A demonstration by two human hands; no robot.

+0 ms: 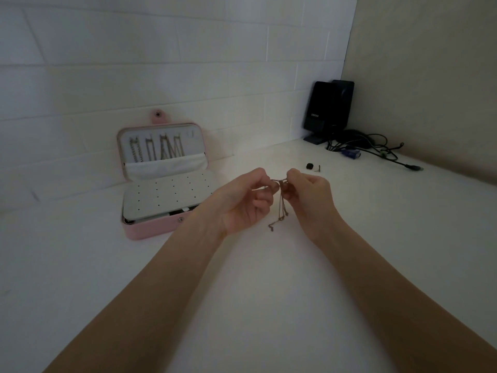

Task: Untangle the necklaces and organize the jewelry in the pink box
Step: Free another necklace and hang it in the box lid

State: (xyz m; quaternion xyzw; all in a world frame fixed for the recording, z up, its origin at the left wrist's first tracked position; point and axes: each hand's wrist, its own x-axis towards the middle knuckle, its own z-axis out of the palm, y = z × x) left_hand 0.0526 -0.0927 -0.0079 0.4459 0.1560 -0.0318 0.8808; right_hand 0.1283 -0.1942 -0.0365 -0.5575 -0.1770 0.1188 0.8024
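1. The left hand (pixel 248 200) and right hand (pixel 309 192) are raised over the white desk (pixel 269 278), each pinching the thin gold-toned tangled chain necklace (pixel 281 203) at its top between curled fingertips; the loose ends dangle between the wrists.
2. The pink rectangular jewelry box (pixel 150 230) stands open to the left, against the wall, with several chains already hanging in its lid.
3. To do this step well, I would ease the knot apart with small, slack pulls rather than tugging, which would likely tighten it.
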